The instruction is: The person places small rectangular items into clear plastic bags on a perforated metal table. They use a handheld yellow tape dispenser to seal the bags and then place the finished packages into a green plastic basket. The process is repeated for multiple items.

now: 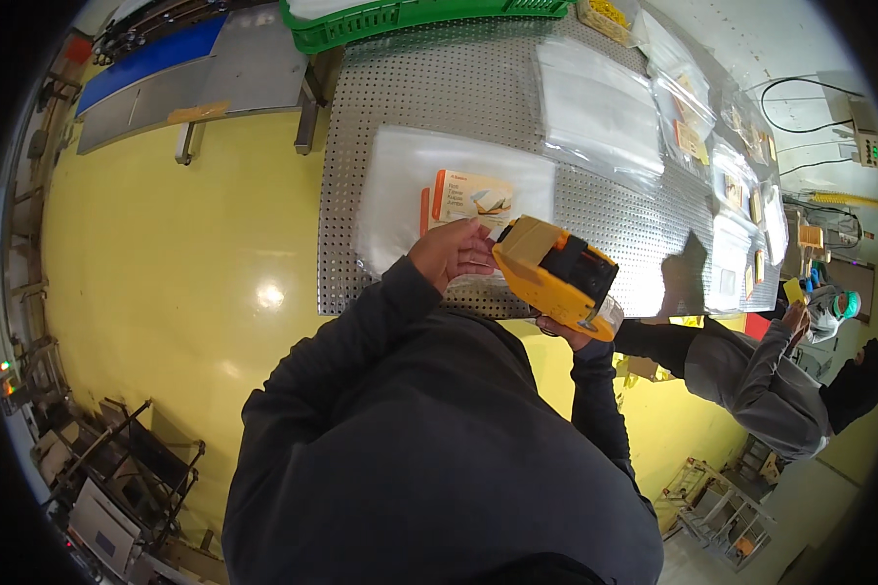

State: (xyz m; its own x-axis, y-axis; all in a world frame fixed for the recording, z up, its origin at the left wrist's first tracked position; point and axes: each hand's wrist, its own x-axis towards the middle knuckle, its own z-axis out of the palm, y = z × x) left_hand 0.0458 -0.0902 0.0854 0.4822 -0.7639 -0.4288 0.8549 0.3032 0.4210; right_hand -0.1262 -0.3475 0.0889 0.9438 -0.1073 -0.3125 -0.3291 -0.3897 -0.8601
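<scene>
Cartons [468, 198] in clear bag [400, 185] — labeller [556, 275] above

Bright, even overhead light. Specular glare spot on the glossy yellow floor [268, 292], left of the perforated bench [380, 107]. A dark shadow falls on the bench's right part. Strong fisheye bending toward the black rim; the bench edges curve. Focus sharp centrally, softer outward.

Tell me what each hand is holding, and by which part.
The right hand holds the yellow labelling gun from underneath, at its grip. The left hand touches the gun's front end; whether it grips cannot be told.
</scene>
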